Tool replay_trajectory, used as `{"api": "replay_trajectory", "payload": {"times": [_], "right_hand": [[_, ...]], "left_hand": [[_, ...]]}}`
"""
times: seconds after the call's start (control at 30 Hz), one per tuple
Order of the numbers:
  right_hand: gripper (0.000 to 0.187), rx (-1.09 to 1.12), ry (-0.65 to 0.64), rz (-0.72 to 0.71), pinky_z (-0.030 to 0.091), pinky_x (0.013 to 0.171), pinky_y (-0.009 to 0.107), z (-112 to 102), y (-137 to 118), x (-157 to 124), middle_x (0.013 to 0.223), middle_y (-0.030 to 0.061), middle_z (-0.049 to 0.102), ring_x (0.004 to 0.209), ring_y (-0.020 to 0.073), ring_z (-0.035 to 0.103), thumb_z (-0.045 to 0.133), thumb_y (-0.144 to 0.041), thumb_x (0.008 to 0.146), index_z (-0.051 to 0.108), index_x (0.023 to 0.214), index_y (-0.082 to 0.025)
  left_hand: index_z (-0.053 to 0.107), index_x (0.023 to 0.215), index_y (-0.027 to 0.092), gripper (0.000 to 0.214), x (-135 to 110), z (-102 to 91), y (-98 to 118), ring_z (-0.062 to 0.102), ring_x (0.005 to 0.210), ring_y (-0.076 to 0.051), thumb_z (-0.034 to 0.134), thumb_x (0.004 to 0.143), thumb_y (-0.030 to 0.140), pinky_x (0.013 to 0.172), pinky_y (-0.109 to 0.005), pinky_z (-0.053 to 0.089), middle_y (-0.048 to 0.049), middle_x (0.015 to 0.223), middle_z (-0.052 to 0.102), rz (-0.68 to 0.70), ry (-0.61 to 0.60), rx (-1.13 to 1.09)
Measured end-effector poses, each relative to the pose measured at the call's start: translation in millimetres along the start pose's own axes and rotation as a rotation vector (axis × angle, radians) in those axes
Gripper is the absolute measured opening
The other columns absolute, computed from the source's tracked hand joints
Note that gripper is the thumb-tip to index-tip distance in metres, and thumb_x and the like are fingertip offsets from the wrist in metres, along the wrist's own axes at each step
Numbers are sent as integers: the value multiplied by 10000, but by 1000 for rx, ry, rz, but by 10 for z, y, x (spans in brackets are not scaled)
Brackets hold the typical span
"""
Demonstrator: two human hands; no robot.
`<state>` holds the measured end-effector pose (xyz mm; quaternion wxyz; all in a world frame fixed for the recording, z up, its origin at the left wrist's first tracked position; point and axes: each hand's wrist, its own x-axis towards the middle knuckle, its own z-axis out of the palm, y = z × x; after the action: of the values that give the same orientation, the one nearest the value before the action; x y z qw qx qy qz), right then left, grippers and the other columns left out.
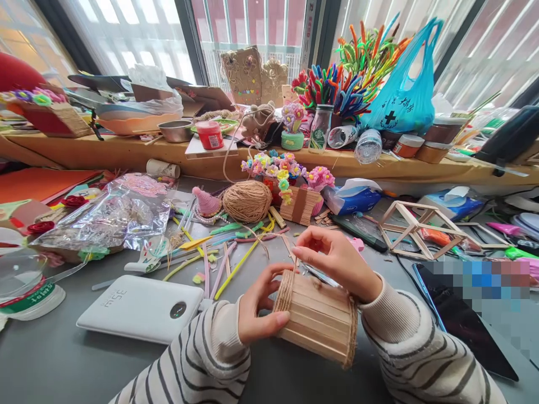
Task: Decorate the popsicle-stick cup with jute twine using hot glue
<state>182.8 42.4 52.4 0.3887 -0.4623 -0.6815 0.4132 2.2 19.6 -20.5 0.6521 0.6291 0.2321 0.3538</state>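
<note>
A small round container made of wooden craft sticks (318, 320) lies tilted on its side above the desk, with twine wound about both of its ends. My left hand (263, 306) grips its left end, thumb on the near side and fingers behind. Above that end, my right hand (332, 261) pinches a strand of twine (295, 261) between thumb and forefinger. The strand runs down to the wound rim. Beyond my hands sits a ball of brown twine (247, 201), a loose length trailing from it towards me.
On the left lie a white power bank (141, 308) and a plastic bag (113, 219). Stick frames (421, 230) and a dark tablet (463, 320) are on the right. Behind the ball stands a stick box (301, 205) with flowers. A cluttered ledge (143, 160) crosses the back.
</note>
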Motion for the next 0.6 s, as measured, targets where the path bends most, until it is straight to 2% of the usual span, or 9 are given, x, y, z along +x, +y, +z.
{"api": "replay_trajectory", "payload": {"times": [0.13, 0.3, 0.43, 0.6], "right_hand": [[247, 55, -6, 28, 413, 597, 251, -20, 6, 9, 679, 4, 566, 634, 111, 500, 627, -397, 724, 562, 702, -160], [234, 44, -16, 27, 401, 595, 250, -45, 0, 9, 673, -1, 565, 617, 104, 484, 648, -377, 709, 571, 704, -155], [240, 3, -29, 17, 413, 604, 249, -54, -2, 6, 685, 7, 587, 631, 109, 504, 633, -389, 721, 574, 702, -157], [181, -28, -53, 7, 420, 615, 248, -53, -5, 2, 707, 12, 607, 652, 109, 518, 630, -330, 733, 586, 716, -155]], "left_hand": [[352, 1235, 255, 637, -15, 5, -19, 501, 1092, -289, 583, 709, 531, 849, -410, 462, -111, 1181, 466, 32, 45, 71], [329, 1268, 234, 631, -31, 4, -23, 518, 1022, -265, 567, 722, 443, 838, -403, 464, -117, 1130, 505, 84, 59, 135], [308, 1297, 253, 667, -41, 11, -28, 500, 1077, -272, 579, 693, 337, 845, -385, 465, -114, 1239, 458, 97, 80, 169], [225, 1362, 236, 801, -48, 13, -43, 447, 1169, -309, 591, 650, 266, 912, -421, 436, -133, 1339, 383, 94, 107, 191]]}}
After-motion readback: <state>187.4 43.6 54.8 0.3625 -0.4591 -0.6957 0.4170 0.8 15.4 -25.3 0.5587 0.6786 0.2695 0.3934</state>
